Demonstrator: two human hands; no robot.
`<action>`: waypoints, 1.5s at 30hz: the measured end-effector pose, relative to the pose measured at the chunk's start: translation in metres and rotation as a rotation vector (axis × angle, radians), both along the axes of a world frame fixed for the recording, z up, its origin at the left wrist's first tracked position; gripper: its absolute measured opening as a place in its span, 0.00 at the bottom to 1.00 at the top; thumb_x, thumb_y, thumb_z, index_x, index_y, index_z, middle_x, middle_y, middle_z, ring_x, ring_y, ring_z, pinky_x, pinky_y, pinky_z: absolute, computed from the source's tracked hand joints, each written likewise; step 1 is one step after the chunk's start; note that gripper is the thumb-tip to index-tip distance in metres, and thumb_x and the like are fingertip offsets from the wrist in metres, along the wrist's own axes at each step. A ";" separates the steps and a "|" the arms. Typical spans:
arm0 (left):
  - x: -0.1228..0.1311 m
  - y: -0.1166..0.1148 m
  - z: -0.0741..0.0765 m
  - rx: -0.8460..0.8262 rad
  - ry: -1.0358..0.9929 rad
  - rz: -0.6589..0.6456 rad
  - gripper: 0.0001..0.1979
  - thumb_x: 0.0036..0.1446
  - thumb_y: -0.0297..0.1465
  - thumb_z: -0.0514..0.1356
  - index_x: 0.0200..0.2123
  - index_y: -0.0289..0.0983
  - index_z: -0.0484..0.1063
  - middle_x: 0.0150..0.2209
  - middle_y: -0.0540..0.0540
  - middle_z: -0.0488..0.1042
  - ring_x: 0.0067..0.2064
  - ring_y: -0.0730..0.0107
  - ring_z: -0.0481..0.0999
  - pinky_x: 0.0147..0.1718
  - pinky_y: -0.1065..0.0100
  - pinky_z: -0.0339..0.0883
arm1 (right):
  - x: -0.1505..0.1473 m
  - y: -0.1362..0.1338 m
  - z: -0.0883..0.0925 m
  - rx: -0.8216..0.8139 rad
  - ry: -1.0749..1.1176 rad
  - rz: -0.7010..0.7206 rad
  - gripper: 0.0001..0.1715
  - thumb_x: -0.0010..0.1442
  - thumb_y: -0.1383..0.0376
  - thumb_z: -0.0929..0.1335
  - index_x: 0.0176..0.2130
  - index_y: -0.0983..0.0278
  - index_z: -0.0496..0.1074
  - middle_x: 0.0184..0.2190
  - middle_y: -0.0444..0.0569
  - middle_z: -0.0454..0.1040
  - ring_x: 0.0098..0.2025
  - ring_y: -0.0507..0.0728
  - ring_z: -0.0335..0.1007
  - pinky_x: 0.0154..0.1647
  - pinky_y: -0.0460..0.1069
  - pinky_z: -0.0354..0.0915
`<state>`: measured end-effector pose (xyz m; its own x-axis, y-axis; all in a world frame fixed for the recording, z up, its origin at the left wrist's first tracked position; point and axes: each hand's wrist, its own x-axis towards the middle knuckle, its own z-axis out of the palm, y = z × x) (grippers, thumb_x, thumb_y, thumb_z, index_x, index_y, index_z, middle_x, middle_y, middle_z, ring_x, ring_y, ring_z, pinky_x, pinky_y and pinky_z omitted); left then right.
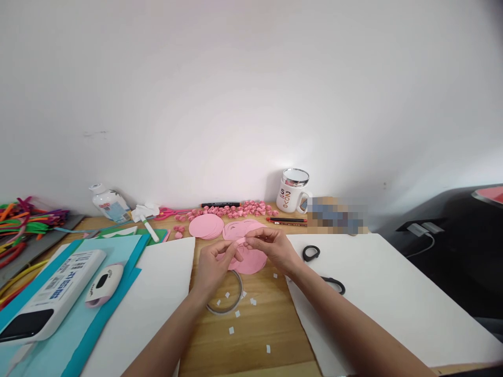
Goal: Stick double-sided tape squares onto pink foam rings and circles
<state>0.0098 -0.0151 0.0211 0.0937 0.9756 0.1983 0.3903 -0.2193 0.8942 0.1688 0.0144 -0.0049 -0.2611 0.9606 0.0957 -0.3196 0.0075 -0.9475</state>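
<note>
At the centre of the frame, the left hand [214, 264] and right hand [271, 246] both pinch a pink paper piece [240, 242] with closed fingertips, just above pink paper circles [253, 262] on the wooden counter [255, 324].

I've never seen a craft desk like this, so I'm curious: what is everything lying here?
paper circles: one stack plus loose ones, pink, mid-table by the hands
paper rosettes: many, pink, row near the wall
mug: one, white with silver lid, back, right of middle
marker: one, black, behind the rosettes
scissors: one pair, black handles, on the right sheet
tape ring: one, greyish, on the wood under the left wrist
scraps: several, white, scattered on the wood
white sheets: two, either side of the wood
pipe cleaners: many, mixed colours, far left
bottle: one, white, back left
left hand, right hand: both pinch a small pink piece
</note>
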 end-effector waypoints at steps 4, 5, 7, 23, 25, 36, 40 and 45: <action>0.001 0.000 0.002 -0.001 -0.012 -0.015 0.15 0.52 0.35 0.54 0.18 0.35 0.70 0.22 0.49 0.74 0.27 0.71 0.71 0.29 0.73 0.63 | 0.001 0.001 -0.001 0.008 -0.004 0.009 0.13 0.43 0.61 0.72 0.31 0.65 0.74 0.26 0.46 0.75 0.29 0.52 0.69 0.35 0.49 0.65; 0.001 0.000 0.002 0.000 -0.012 -0.020 0.15 0.52 0.35 0.54 0.18 0.35 0.70 0.22 0.49 0.74 0.27 0.71 0.71 0.29 0.73 0.63 | 0.001 0.001 -0.001 0.004 -0.001 0.009 0.13 0.42 0.61 0.72 0.31 0.65 0.74 0.26 0.46 0.75 0.29 0.52 0.69 0.35 0.49 0.65; 0.001 0.000 0.002 0.002 -0.013 -0.027 0.15 0.53 0.35 0.54 0.18 0.35 0.70 0.22 0.49 0.73 0.28 0.71 0.71 0.29 0.73 0.63 | 0.001 0.001 -0.001 -0.011 0.006 0.005 0.13 0.41 0.62 0.73 0.30 0.65 0.74 0.25 0.46 0.75 0.28 0.51 0.69 0.35 0.49 0.65; 0.002 0.000 0.003 0.000 -0.059 -0.026 0.12 0.52 0.33 0.55 0.21 0.35 0.72 0.21 0.50 0.72 0.27 0.73 0.69 0.27 0.75 0.62 | 0.001 -0.001 0.001 -0.007 -0.013 0.015 0.11 0.43 0.62 0.72 0.30 0.65 0.74 0.26 0.45 0.75 0.29 0.51 0.69 0.36 0.49 0.64; 0.002 -0.001 0.003 -0.007 -0.068 -0.019 0.12 0.52 0.33 0.55 0.22 0.35 0.73 0.21 0.50 0.72 0.26 0.73 0.70 0.27 0.75 0.63 | 0.001 -0.001 0.000 -0.005 -0.011 0.017 0.12 0.43 0.62 0.72 0.31 0.64 0.74 0.26 0.45 0.75 0.29 0.51 0.69 0.36 0.49 0.65; 0.002 -0.001 -0.001 -0.013 -0.065 -0.082 0.13 0.52 0.36 0.54 0.26 0.35 0.74 0.21 0.49 0.72 0.26 0.72 0.70 0.26 0.73 0.64 | 0.002 -0.001 0.001 -0.010 -0.028 0.010 0.12 0.39 0.62 0.74 0.26 0.65 0.73 0.21 0.43 0.72 0.24 0.49 0.66 0.29 0.46 0.64; 0.002 -0.001 -0.002 -0.035 -0.072 -0.078 0.13 0.52 0.36 0.55 0.23 0.34 0.73 0.20 0.50 0.71 0.24 0.73 0.68 0.25 0.74 0.63 | 0.001 -0.001 0.001 -0.013 -0.026 -0.011 0.11 0.39 0.62 0.74 0.26 0.65 0.73 0.22 0.43 0.73 0.24 0.49 0.67 0.30 0.47 0.64; 0.002 -0.001 0.001 -0.073 -0.136 -0.070 0.13 0.51 0.36 0.55 0.23 0.34 0.72 0.19 0.50 0.70 0.23 0.74 0.68 0.25 0.73 0.63 | 0.002 -0.001 0.000 -0.018 -0.009 0.019 0.12 0.43 0.62 0.72 0.30 0.64 0.74 0.26 0.46 0.75 0.29 0.51 0.69 0.36 0.49 0.66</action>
<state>0.0120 -0.0158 0.0225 0.1389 0.9800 0.1423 0.2504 -0.1738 0.9524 0.1704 0.0134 -0.0047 -0.2804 0.9569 0.0756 -0.3106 -0.0159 -0.9504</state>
